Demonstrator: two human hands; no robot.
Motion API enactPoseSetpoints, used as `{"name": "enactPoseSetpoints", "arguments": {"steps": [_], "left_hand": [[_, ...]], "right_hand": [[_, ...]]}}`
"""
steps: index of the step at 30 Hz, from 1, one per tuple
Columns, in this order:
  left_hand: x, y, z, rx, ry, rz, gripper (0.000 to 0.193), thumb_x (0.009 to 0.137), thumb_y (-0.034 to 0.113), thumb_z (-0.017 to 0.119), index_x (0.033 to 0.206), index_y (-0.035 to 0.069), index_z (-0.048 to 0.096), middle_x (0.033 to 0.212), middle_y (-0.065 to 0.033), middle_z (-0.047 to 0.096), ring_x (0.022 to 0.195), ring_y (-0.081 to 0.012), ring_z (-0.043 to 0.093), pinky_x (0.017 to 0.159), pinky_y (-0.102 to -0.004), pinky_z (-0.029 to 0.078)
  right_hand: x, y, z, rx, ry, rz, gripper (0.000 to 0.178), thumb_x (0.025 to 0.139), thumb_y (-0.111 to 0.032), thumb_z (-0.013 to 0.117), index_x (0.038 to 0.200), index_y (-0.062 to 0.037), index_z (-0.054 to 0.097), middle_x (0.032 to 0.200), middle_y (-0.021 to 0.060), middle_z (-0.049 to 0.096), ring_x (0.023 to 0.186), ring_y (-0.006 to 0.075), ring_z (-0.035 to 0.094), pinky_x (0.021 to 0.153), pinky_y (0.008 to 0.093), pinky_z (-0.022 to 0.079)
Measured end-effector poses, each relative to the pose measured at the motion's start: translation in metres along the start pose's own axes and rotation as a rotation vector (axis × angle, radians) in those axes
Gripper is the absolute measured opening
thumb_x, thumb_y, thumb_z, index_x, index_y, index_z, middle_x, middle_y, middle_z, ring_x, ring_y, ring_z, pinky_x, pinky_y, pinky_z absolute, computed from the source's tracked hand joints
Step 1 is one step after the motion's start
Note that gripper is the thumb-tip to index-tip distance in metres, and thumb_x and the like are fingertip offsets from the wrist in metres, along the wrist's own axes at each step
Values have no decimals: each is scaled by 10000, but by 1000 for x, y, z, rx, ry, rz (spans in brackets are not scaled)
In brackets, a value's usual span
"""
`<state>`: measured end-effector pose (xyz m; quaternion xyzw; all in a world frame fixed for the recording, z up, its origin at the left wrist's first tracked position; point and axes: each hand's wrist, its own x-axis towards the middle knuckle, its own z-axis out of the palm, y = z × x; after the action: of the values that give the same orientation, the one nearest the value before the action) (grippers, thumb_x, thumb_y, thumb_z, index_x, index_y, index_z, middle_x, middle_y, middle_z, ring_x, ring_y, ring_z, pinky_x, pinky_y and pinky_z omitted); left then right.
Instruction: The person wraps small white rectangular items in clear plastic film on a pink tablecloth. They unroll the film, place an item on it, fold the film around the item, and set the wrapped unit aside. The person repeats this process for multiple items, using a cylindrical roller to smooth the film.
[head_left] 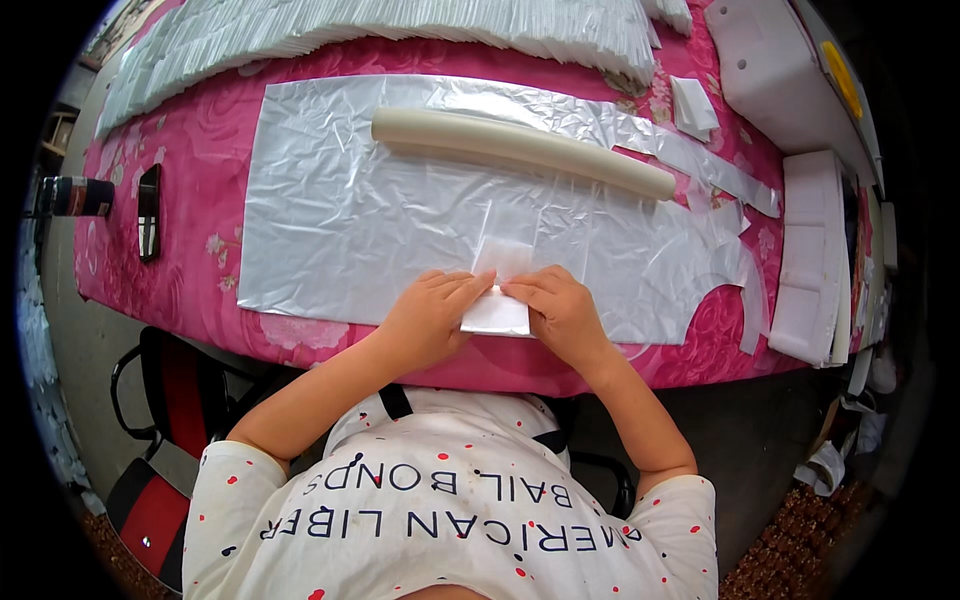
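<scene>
My left hand (pixel 435 308) and my right hand (pixel 556 306) meet near the table's front edge. Between them lies a white plastic bag (pixel 496 318), folded into a narrow strip with a flap toward me. The fingertips of both hands pinch it at its middle, one hand on each side. Its strip runs away from me, over a broad flat layer of silvery-white plastic bags (pixel 320 200). Across the far part of that layer rests a long cream-coloured tube (pixel 520 150), slightly slanted. My fingers cover part of the fold.
Tightly packed folded white bags (pixel 400 22) line the far side of the pink flowered tablecloth (pixel 200 290). A phone (pixel 149 212) and a dark jar (pixel 80 196) lie at left. White foam pieces (pixel 808 255) stand at right. A red-and-black chair (pixel 180 390) is at lower left.
</scene>
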<state>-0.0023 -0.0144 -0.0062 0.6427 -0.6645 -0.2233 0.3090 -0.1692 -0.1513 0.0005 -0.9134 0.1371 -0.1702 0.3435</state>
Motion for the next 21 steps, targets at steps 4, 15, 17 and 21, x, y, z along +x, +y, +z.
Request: {"name": "enactPoseSetpoints", "arguments": {"steps": [4, 15, 17, 21], "left_hand": [[18, 1, -1, -154, 33, -351, 569, 758, 75, 636, 1281, -13, 430, 921, -141, 650, 848, -280, 618, 733, -353, 470], [49, -4, -17, -404, 99, -671, 581, 787, 89, 646, 1303, -24, 404, 952, -120, 648, 720, -208, 631, 660, -299, 495], [43, -9, -12, -154, 251, -297, 536, 784, 60, 625, 1278, -17, 431, 1109, -142, 576, 860, -236, 608, 731, -322, 493], [37, -4, 0, 42, 228, 133, 480, 764, 10, 598, 1228, 1, 477, 1304, -153, 440, 1084, -291, 521, 855, -370, 463]], "right_hand": [[9, -4, -3, 126, 34, 418, 117, 768, -92, 622, 856, -26, 662, 719, 84, 638, 652, 225, 593, 594, 322, 462], [34, -3, -5, 285, -27, 871, 253, 826, -219, 574, 720, -1, 649, 592, 91, 620, 531, 164, 600, 544, 298, 450], [35, -1, -7, 310, -50, 890, 261, 829, -215, 568, 701, 1, 638, 583, 84, 615, 529, 158, 605, 549, 294, 455], [41, 3, -11, 333, -135, 916, 285, 841, -206, 551, 669, 11, 617, 573, 75, 602, 534, 150, 609, 536, 287, 456]]}}
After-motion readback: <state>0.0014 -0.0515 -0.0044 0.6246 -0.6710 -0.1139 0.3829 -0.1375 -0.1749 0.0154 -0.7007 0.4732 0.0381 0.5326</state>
